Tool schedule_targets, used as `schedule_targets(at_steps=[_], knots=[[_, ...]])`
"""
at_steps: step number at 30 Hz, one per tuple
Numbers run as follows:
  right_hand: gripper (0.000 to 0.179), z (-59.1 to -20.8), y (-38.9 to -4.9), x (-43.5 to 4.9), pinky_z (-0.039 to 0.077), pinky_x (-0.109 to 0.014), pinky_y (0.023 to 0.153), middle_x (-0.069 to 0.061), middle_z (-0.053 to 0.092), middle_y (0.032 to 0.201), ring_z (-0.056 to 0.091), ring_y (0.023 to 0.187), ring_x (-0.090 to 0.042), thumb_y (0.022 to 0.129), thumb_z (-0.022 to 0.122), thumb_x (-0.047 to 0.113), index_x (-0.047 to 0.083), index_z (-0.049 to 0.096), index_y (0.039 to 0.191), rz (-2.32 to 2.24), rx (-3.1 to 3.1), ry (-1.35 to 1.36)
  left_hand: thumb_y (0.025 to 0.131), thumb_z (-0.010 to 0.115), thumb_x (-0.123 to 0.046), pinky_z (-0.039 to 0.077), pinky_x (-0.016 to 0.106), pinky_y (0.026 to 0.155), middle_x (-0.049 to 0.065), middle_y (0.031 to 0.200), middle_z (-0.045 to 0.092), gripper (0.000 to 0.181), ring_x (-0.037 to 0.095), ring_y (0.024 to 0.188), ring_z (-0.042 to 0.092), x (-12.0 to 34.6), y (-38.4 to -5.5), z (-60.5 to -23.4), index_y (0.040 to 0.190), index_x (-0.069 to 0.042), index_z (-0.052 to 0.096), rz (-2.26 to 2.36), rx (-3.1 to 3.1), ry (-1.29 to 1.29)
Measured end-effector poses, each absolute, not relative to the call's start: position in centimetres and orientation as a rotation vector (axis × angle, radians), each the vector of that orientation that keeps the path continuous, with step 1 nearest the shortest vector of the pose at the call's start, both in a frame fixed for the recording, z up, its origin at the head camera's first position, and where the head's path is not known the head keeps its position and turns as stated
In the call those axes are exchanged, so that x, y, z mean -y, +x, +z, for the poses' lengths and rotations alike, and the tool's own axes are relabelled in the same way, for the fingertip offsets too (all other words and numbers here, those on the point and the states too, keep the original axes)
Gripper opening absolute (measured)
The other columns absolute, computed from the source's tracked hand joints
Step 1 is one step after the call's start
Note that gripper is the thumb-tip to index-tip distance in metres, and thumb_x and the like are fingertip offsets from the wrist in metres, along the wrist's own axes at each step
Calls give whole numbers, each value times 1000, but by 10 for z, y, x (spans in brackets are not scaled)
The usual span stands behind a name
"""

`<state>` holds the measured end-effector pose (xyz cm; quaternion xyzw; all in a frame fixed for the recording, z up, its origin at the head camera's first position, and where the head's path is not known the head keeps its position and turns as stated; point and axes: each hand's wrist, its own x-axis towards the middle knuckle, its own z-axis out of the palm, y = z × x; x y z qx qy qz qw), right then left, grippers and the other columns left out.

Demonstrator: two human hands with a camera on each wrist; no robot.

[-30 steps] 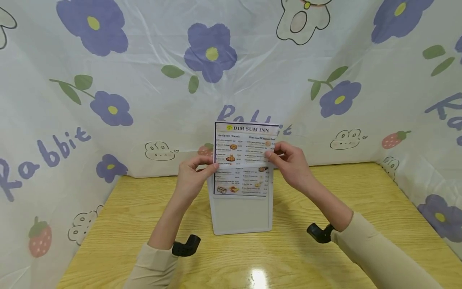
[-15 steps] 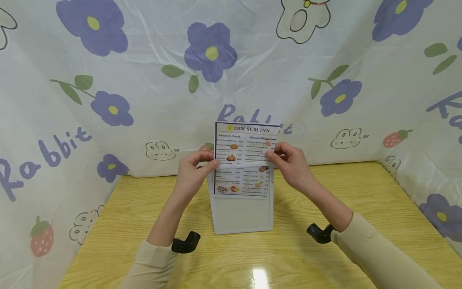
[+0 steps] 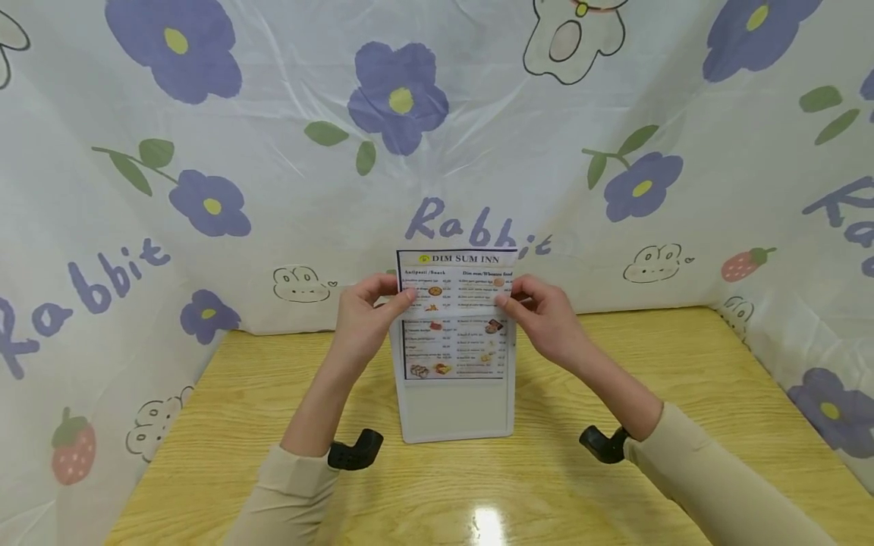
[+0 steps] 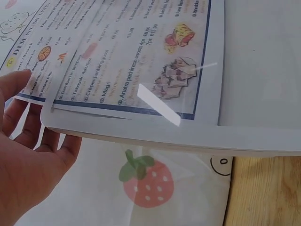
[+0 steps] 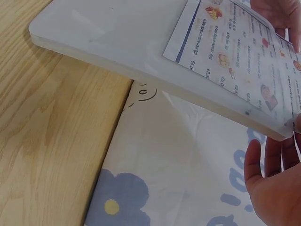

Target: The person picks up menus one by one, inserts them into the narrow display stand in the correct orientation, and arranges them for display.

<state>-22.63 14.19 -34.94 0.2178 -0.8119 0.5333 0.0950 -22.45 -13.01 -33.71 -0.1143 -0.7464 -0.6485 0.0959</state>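
A printed menu sheet (image 3: 454,284) headed "DIM SUM INN" stands partly inside a white-rimmed upright sign holder (image 3: 454,413) on the table. Its lower part lies behind the holder's clear front, and its upper part sticks out above the top edge. My left hand (image 3: 362,322) pinches the sheet's left edge between thumb and fingers. At the opposite edge, my right hand (image 3: 553,322) pinches it with thumb in front. In the left wrist view, several fingers of the left hand (image 4: 33,174) lie behind the sheet and holder. Below the menu, the holder's panel shows plain white.
The wooden table (image 3: 273,425) runs beneath the holder. Behind and at both sides hangs a white cloth (image 3: 478,167) with purple flowers, strawberries and "Rabbit" lettering. A black wrist mount (image 3: 356,450) sits at the left cuff and another black mount (image 3: 604,444) at the right.
The menu sheet has moved down and slightly left, further into the holder. The left thumb now sits a little higher, and the right hand has come slightly down and left with the sheet.
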Motion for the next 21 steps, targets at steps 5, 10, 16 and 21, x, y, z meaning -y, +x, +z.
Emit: schedule_targets(at_steps=[5, 10, 16, 21], knots=[[11, -353, -226, -141, 55, -30, 75, -12, 70, 101, 69, 84, -24, 104, 63, 10, 0, 68, 106, 1575, 2408, 647, 96, 74, -13, 57, 28, 75, 12, 102, 66, 23, 21, 85, 68, 130, -224, -337, 112, 4, 72, -1921, 2207, -342], [12, -354, -225, -141, 53, -30, 75, -13, 70, 102, 68, 84, -24, 104, 62, 11, 0, 66, 106, 1579, 2417, 652, 95, 74, -10, 56, 28, 75, 10, 101, 67, 21, 20, 90, 66, 130, -225, -337, 110, 4, 72, -1929, 2189, -331], [10, -355, -224, -141, 53, -31, 75, -13, 70, 103, 69, 83, -24, 104, 61, 9, 0, 64, 105, 1594, 2413, 662, 96, 73, -9, 54, 28, 75, 7, 96, 69, 20, 22, 96, 61, 130, -224, -337, 109, 5, 72, -1959, 2154, -345], [9, -357, -225, -141, 54, -30, 74, -13, 69, 101, 69, 82, -25, 103, 62, 9, 0, 66, 104, 1607, 2400, 669, 97, 72, -13, 54, 29, 72, 7, 95, 69, 20, 22, 89, 62, 129, -223, -337, 107, 4, 71, -2010, 2109, -348]])
